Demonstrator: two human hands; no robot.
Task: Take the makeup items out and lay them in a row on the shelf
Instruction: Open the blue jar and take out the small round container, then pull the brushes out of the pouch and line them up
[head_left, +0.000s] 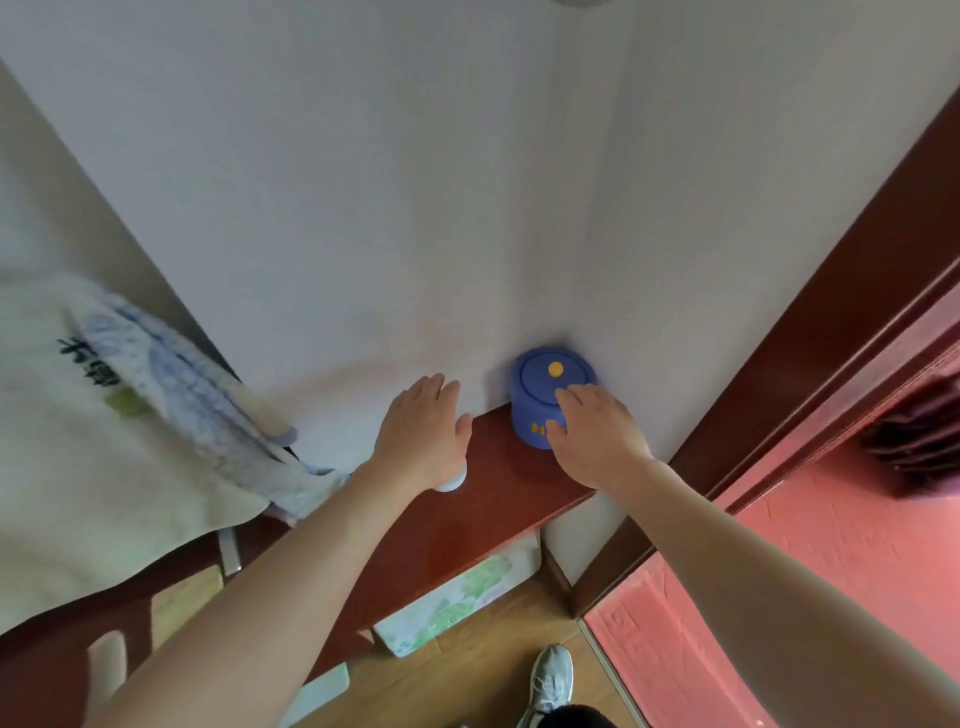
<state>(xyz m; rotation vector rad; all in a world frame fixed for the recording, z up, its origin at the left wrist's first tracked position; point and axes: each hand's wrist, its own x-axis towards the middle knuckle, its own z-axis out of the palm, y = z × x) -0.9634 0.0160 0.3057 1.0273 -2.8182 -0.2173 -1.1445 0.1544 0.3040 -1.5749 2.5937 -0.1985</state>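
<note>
A round blue box (540, 384) with an orange knob on its lid stands in the wall corner at the right end of a dark red wooden shelf (498, 483). My right hand (597, 431) lies spread against the box's front and lid edge, fingers apart. My left hand (423, 431) hovers flat over the shelf to the box's left. A small white round item (451, 483) peeks out from under its palm; whether the hand grips it is hidden. The box lid is closed.
A white wall rises behind the shelf. A white and blue cloth (171, 405) hangs over the left end. Below the shelf sit a floral box (457, 597), wooden floor and my shoe (550, 680). A dark red door frame (831, 322) runs along the right.
</note>
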